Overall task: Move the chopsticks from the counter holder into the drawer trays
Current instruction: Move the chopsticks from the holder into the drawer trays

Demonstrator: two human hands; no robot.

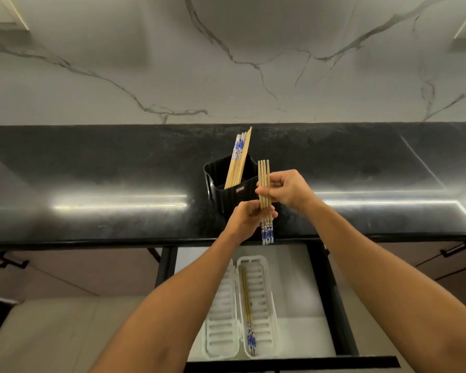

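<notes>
Chopsticks (264,181) stand upright in a bundle above the counter edge, pinched by the left hand (246,218) low and the right hand (288,188) higher. The drawer trays (262,292) lie below, nearer the person, with their long axes matching the bundle's. More chopsticks wait in the holder (226,196).

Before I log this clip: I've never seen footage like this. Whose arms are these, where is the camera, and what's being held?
No machine here: one camera worn on a person's head looks forward and down at their bare arms. The left hand and right hand together grip a bundle of chopsticks, upright, blue-patterned ends down. Behind them, on the black counter, stands a black holder with remaining chopsticks leaning inside. Below, an open drawer holds two white slotted trays: the right tray already has stored chopsticks lying in it; the left tray, partly hidden by an arm, shows none.
</notes>
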